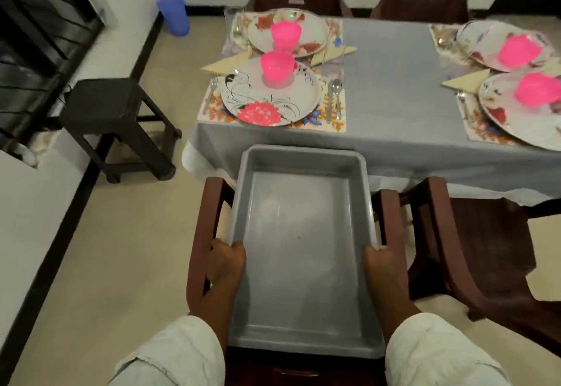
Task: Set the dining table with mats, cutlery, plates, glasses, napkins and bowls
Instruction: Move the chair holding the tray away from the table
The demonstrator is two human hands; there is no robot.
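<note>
Plates (271, 94): four
Pink bowls (277, 64): four
Mats (334, 121): four
Napkins (226, 62): three visible
Forks (210, 94): two visible
Spoons (336, 94): one clear
Gray trays (300, 155): one
Hands (227, 259): two
Stools (109, 106): one

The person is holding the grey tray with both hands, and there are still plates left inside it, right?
Not quite. Both hands do hold the grey tray, the left hand on one side wall and the right hand on the other, but the head view shows nothing inside it. The plates already sit on the table, each with a pink bowl on top.
</note>
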